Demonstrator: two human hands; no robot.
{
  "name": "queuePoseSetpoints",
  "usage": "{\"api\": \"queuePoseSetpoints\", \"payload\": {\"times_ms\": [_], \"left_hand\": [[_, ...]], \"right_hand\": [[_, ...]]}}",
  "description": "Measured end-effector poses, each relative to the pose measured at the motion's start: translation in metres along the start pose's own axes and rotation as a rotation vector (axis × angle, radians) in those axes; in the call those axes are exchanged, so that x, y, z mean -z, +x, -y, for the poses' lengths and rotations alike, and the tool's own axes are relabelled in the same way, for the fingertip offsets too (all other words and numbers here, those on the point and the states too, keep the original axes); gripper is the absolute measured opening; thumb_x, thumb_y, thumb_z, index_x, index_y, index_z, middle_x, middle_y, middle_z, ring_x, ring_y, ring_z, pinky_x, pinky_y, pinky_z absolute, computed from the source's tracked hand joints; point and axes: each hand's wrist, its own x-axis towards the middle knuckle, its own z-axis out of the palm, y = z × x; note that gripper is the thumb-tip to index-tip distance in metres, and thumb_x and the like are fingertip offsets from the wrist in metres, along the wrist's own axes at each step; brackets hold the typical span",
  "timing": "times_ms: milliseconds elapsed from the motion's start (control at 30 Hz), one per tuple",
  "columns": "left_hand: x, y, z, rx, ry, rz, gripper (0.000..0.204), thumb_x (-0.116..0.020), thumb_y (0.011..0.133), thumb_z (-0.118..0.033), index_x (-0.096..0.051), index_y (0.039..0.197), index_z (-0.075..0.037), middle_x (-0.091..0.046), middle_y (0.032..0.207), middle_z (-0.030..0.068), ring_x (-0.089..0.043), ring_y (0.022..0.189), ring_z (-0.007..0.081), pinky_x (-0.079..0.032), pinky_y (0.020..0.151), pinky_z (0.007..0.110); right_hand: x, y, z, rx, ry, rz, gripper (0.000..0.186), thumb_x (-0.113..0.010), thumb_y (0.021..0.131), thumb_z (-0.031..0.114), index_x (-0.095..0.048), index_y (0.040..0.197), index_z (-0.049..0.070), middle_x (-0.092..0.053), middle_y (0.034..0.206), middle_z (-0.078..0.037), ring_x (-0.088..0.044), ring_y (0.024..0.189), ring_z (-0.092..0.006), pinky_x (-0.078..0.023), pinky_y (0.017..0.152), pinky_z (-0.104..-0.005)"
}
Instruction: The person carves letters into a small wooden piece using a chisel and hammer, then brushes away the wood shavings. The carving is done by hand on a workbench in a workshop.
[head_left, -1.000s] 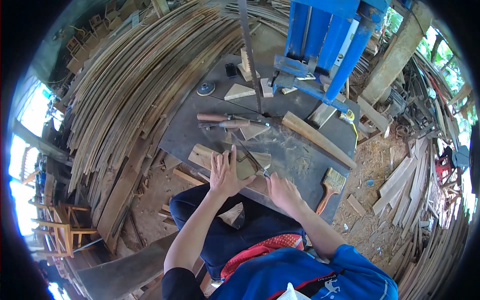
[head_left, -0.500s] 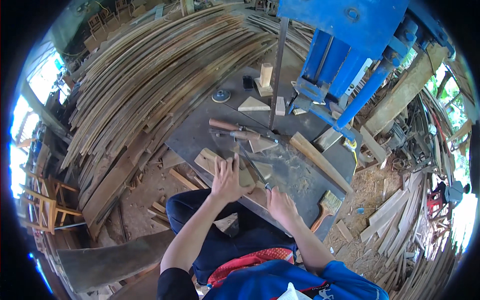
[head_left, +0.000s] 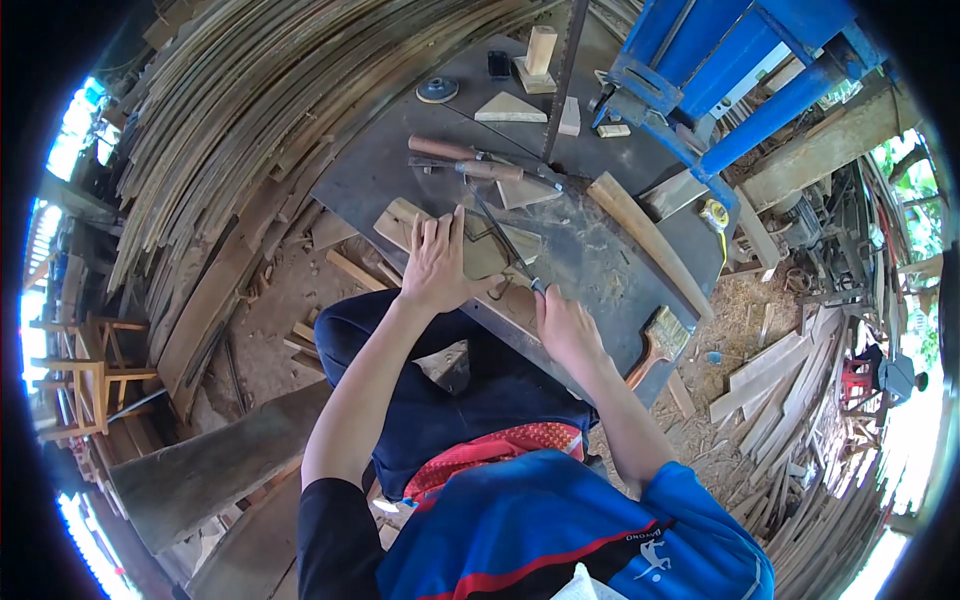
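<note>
Wooden board — lying along the near edge of the dark counter, pressed down under spread left hand. Just right of it, right hand closed round the handle of a slender dark tool, shaft slanting away to the far left. Shaping the wood, apparently — filing or cutting, cannot tell. Calling next, probably, for firm bracing and a controlled stroke.
</note>
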Motion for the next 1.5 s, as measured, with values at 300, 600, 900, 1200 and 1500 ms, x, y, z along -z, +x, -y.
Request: {"api": "queuePoseSetpoints", "payload": {"times_ms": [300,600,900,1200,1500], "left_hand": [[-0.017,0.035,0.007,0.207,-0.128,-0.207,0.056,-0.044,0.103,-0.048,-0.063,0.121,0.002,-0.062,0.126,0.0203,-0.048,0.129,0.0362,-0.019,0.121,0.062],[-0.013,0.054,-0.005,0.293,0.028,-0.02,0.054,-0.036,0.106,-0.042,-0.069,0.114,0.0,-0.064,0.127,0.0177,-0.047,0.132,0.0352,-0.019,0.121,0.06],[0.006,0.076,-0.007,0.445,-0.079,-0.006,0.063,-0.035,0.106,-0.045,-0.076,0.104,0.002,-0.067,0.121,0.017,-0.049,0.126,0.0331,-0.033,0.109,0.052],[-0.026,0.06,0.0,0.185,-0.003,-0.303,0.052,-0.04,0.106,-0.041,-0.076,0.105,-0.003,-0.07,0.11,0.0138,-0.052,0.118,0.0302,-0.035,0.105,0.05],[-0.019,0.051,0.003,0.222,-0.005,-0.258,0.048,-0.039,0.107,-0.041,-0.075,0.109,-0.009,-0.071,0.115,0.0097,-0.056,0.116,0.0313,-0.038,0.104,0.051]], "right_hand": [[0.002,0.005,0.004,-0.007,0.01,0.047,0.033,-0.041,0.107,0.029,-0.051,0.105,-0.002,-0.068,0.079,-0.033,-0.068,0.077,-0.0528,-0.055,0.07,-0.0604],[-0.006,0.001,-0.006,0.031,0.019,0.007,0.035,-0.042,0.107,0.033,-0.05,0.105,-0.001,-0.067,0.075,-0.033,-0.067,0.074,-0.0535,-0.054,0.067,-0.0623],[-0.011,0.0,-0.006,0.096,-0.01,-0.049,0.035,-0.043,0.107,0.033,-0.051,0.102,-0.001,-0.066,0.074,-0.032,-0.068,0.07,-0.0522,-0.055,0.063,-0.0609],[-0.01,-0.003,-0.003,0.049,-0.025,-0.053,0.036,-0.044,0.107,0.031,-0.055,0.099,-0.002,-0.068,0.077,-0.031,-0.069,0.073,-0.0502,-0.055,0.066,-0.06],[-0.007,0.005,0.016,0.019,-0.096,-0.008,0.036,-0.046,0.106,0.027,-0.059,0.092,-0.003,-0.07,0.078,-0.028,-0.07,0.074,-0.0478,-0.056,0.069,-0.0566]]}}
